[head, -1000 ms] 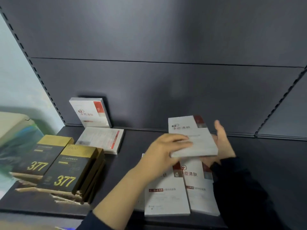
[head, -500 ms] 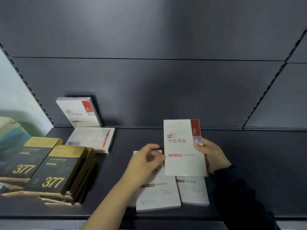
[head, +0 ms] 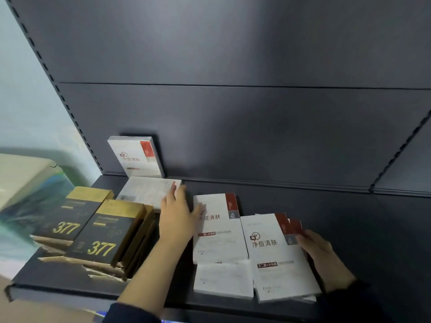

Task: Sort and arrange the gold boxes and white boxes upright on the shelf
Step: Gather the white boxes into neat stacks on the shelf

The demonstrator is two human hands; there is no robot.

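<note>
the dark grey shelf carries every box, with its back panel rising at 12 o'clock. taking the middle of the board as the dial's centre, one upright white box leans against that panel at about 11 o'clock, and a flat white box lies face down just in front of it. at 9 o'clock two leaning piles of gold boxes, marked 377, lie flat and overlap each other. the left hand reaches toward 11 o'clock with its fingers straight and close together, fingertips over the near right corner of the flat white box, thumb spread out across the top left of the middle white box; it holds nothing. the middle white box lies flat on another white one whose lower end shows at 6 o'clock. touching it at 4 o'clock is the right white box, also flat, atop at least one more whose red corner peeks out. the right hand lies along this pile's right edge, fingertips at its red corner; whether the fingers curl under the edge cannot be told. a blurred pale object sits off the shelf's left end.
</note>
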